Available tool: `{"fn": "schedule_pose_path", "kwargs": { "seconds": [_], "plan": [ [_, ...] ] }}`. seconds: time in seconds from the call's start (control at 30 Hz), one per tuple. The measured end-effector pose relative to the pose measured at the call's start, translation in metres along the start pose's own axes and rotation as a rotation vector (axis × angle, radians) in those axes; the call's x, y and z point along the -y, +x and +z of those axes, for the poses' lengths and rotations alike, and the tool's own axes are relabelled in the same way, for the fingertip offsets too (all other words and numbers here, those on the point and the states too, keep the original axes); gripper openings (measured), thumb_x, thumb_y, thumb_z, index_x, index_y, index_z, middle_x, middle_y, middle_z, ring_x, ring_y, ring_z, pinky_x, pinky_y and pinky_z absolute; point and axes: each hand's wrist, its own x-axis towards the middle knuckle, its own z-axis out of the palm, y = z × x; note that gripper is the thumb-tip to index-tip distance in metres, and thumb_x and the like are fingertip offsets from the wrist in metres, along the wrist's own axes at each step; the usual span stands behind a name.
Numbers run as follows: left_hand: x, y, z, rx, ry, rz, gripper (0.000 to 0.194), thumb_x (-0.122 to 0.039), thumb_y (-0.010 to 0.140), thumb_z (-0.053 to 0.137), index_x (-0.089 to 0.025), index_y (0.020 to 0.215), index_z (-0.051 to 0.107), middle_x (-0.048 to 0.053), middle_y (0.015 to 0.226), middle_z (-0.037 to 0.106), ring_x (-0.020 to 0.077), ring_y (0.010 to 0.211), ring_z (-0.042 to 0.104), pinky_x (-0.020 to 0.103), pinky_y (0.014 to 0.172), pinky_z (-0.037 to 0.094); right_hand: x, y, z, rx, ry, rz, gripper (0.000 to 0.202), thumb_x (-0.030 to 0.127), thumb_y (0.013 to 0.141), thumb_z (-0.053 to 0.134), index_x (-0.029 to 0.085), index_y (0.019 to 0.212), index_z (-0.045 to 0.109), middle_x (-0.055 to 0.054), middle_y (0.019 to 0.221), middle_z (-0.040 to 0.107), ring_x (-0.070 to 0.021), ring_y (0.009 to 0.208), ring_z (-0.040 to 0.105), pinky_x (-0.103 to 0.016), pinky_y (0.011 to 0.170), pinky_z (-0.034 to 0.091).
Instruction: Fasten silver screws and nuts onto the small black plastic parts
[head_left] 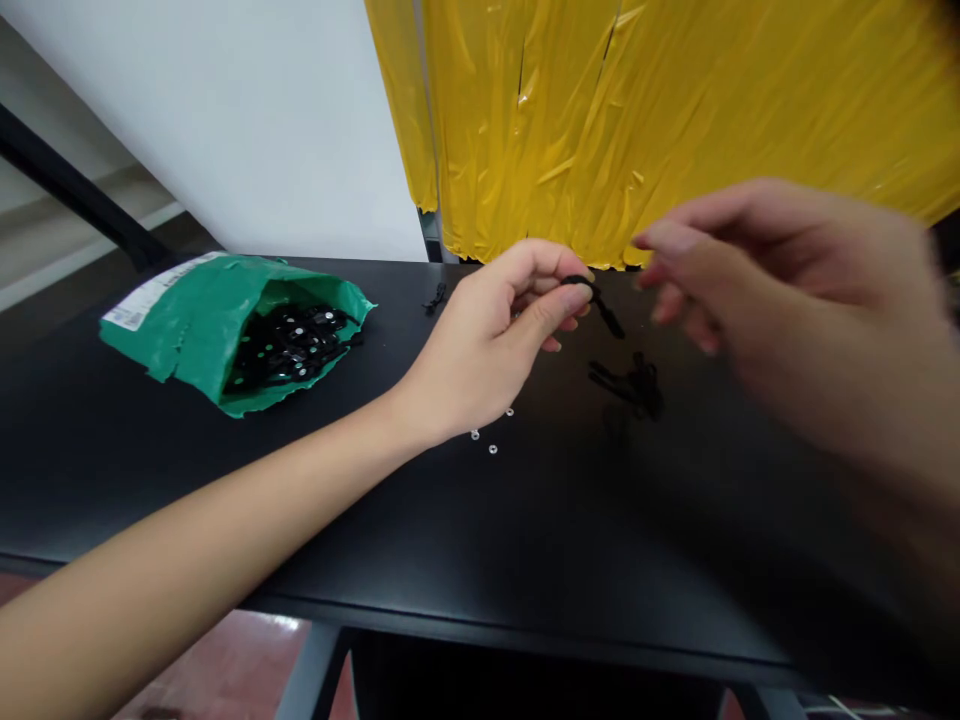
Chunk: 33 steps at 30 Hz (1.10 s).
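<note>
My left hand [491,340] pinches a short black cord [609,318] between thumb and forefinger above the table. One end of the cord hangs free to the right of the fingertips. To the right, my right hand [780,290] is raised and blurred, apart from the cord. Its thumb and forefinger are drawn together, but I cannot make out anything between them. A small heap of black cords [637,385] lies on the table below and between the hands. Several tiny pale rings [493,449] lie near my left wrist, partly hidden by it.
A torn green bag [187,325] lies open on the left, with black pieces and small pale rings [300,345] inside. Another black cord [434,298] lies behind my left hand. Yellow plastic sheeting [540,130] and a white panel [300,120] stand behind the black table [465,560].
</note>
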Motion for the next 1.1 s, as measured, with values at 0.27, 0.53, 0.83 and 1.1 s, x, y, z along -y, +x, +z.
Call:
{"fn": "schedule_pose_path", "kwargs": {
  "seconds": [0.27, 0.53, 0.83, 1.1],
  "plan": [
    [0.017, -0.012, -0.002, -0.086, -0.131, -0.086, 0.008, -0.020, 0.091, 0.077, -0.018, 0.099, 0.078, 0.001, 0.090, 0.077, 0.0121, 0.080, 0.073, 0.023, 0.071, 0.065, -0.031, -0.012, 0.046, -0.077, 0.246, 0.103, 0.013, 0.023, 0.092, 0.079, 0.023, 0.105, 0.077, 0.002, 0.086, 0.072, -0.0101, 0.066, 0.064, -0.025, 0.054, 0.049],
    [0.029, -0.021, 0.000, -0.131, -0.374, -0.233, 0.024, -0.022, 0.083, 0.087, -0.020, 0.104, 0.077, -0.002, 0.085, 0.079, 0.0098, 0.076, 0.075, 0.019, 0.071, 0.063, -0.042, -0.025, 0.056, -0.072, 0.319, 0.152, 0.031, 0.021, 0.090, 0.079, 0.027, 0.120, 0.078, 0.004, 0.081, 0.068, -0.0104, 0.066, 0.058, -0.024, 0.054, 0.049],
    [0.028, -0.022, 0.000, -0.069, -0.341, -0.289, 0.018, -0.032, 0.087, 0.084, -0.017, 0.088, 0.073, -0.002, 0.080, 0.075, 0.0086, 0.070, 0.071, 0.018, 0.065, 0.061, -0.038, -0.030, 0.055, -0.083, 0.334, 0.165, 0.026, 0.017, 0.089, 0.079, 0.028, 0.112, 0.082, 0.004, 0.080, 0.073, -0.0095, 0.064, 0.064, -0.022, 0.054, 0.054],
    [0.024, -0.025, -0.001, -0.068, -0.220, -0.246, 0.028, -0.045, 0.089, 0.081, -0.018, 0.085, 0.073, -0.001, 0.073, 0.066, 0.0108, 0.066, 0.064, 0.020, 0.059, 0.058, -0.038, -0.031, 0.055, -0.078, 0.296, 0.151, 0.026, 0.017, 0.089, 0.080, 0.028, 0.113, 0.080, 0.003, 0.082, 0.076, -0.0103, 0.064, 0.067, -0.023, 0.057, 0.058]
  ]
}}
